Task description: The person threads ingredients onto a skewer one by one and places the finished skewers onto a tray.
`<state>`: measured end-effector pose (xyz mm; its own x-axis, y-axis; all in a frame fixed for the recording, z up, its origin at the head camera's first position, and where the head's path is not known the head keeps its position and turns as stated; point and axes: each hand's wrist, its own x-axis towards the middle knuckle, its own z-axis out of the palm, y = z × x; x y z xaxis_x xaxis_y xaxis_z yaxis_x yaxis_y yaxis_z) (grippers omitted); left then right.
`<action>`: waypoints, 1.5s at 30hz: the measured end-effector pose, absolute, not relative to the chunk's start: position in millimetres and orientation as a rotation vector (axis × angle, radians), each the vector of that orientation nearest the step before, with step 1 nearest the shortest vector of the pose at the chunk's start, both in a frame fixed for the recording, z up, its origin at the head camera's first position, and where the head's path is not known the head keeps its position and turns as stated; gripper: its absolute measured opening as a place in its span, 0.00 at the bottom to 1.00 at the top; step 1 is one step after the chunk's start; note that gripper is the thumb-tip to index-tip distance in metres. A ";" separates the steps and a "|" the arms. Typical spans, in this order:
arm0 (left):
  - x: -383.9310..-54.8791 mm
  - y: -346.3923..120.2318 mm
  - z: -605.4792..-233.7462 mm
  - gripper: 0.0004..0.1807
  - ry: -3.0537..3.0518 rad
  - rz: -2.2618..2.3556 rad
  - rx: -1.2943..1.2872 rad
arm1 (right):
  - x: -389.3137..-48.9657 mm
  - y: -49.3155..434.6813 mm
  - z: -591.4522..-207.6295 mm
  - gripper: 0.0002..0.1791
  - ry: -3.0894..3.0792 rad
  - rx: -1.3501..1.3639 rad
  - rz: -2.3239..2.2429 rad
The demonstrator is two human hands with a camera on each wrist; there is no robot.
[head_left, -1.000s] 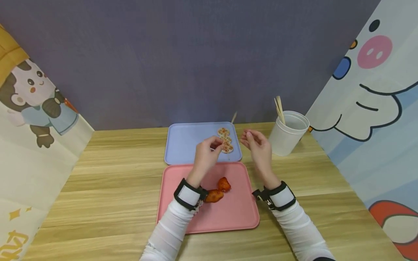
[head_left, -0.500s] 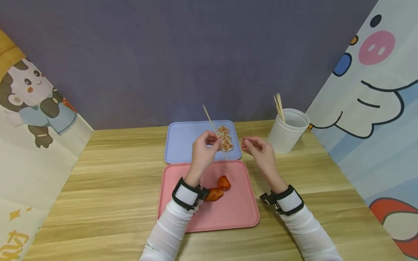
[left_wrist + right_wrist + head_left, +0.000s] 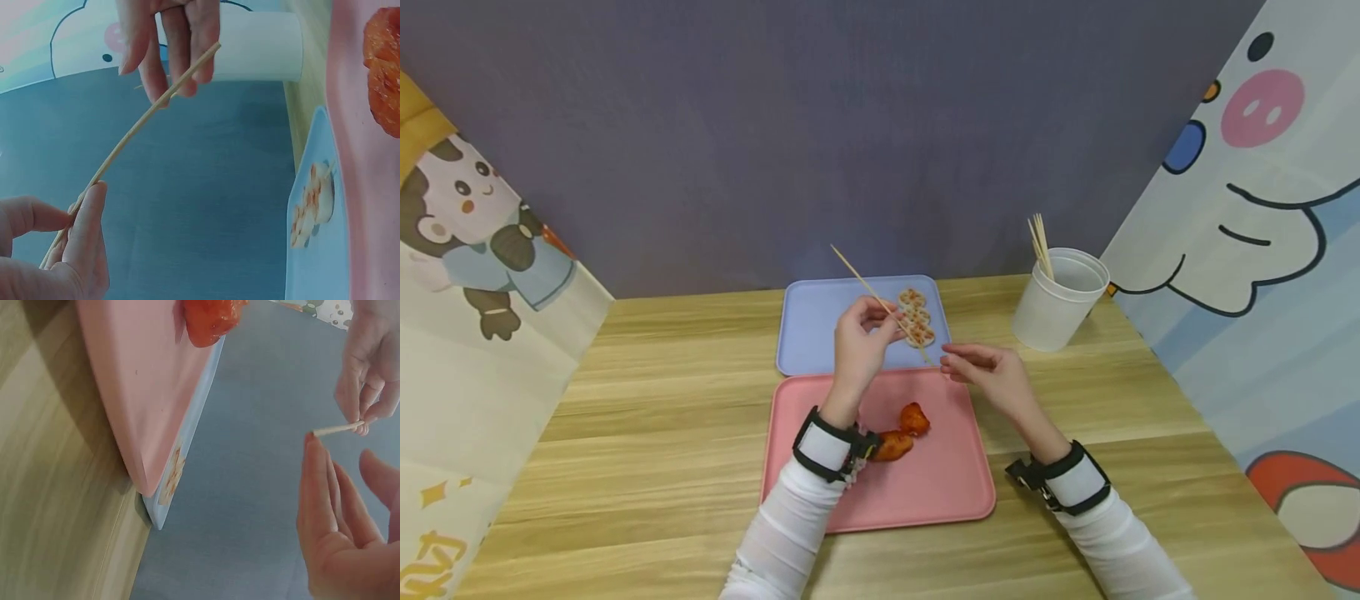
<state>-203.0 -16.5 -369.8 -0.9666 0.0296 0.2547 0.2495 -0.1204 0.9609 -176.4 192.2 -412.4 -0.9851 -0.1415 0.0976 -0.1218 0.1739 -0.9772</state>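
Note:
My left hand [image 3: 859,346] pinches a thin bamboo skewer [image 3: 865,285] between thumb and fingers. The skewer slants from upper left down to the right, its lower end beside the fingertips of my right hand [image 3: 996,379]. That hand has its fingers extended and its thumb apart. In the right wrist view the skewer tip [image 3: 322,431] seems to meet a fingertip; firm contact I cannot tell. Behind lie several browned lotus root slices [image 3: 913,310] in a row on a blue tray [image 3: 812,329]. Two glazed red-brown chicken pieces [image 3: 914,419] lie on the nearer pink tray [image 3: 940,487].
A white plastic tub [image 3: 1051,315] at the back right holds several bamboo skewers [image 3: 1040,242] leaning on its rim. Both trays sit on a wood-grain table [image 3: 685,433]. A grey back panel [image 3: 775,150] and printed side panels enclose the table.
The skewer's upper end has swung to the left in my left hand, which has shifted slightly left. My right hand has come lower and nearer the skewer's lower end. Trays and food stay put.

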 end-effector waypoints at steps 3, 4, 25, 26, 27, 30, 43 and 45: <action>-195.8 -18.2 -359.5 0.08 -1.962 -2.244 -0.329 | -174.0 191.5 -413.2 0.20 2.377 -0.276 -1.964; -193.9 -18.6 -356.9 0.08 -1.958 -2.253 -0.323 | -173.6 191.1 -413.4 0.19 2.381 -0.276 -1.947; -212.4 -22.3 -379.7 0.10 -2.241 -2.009 -0.460 | -178.0 194.3 -416.4 0.14 2.394 -0.251 -2.006; -213.2 -23.5 -380.6 0.10 -2.351 -1.898 -0.510 | -178.2 196.4 -415.9 0.14 2.400 -0.238 -2.018; -213.9 -24.5 -382.1 0.11 -2.462 -1.778 -0.577 | -178.5 198.8 -415.4 0.14 2.410 -0.232 -2.023; -215.2 -24.9 -386.5 0.15 -2.753 -1.397 -0.845 | -178.4 208.1 -414.6 0.14 2.437 -0.214 -2.030; -205.4 -15.5 -400.0 0.20 -3.157 -0.900 -1.264 | -173.1 259.5 -428.7 0.17 2.498 -0.141 -1.981; -204.5 -15.8 -400.8 0.20 -3.175 -0.905 -1.281 | -177.9 272.1 -443.8 0.17 2.524 -0.139 -1.986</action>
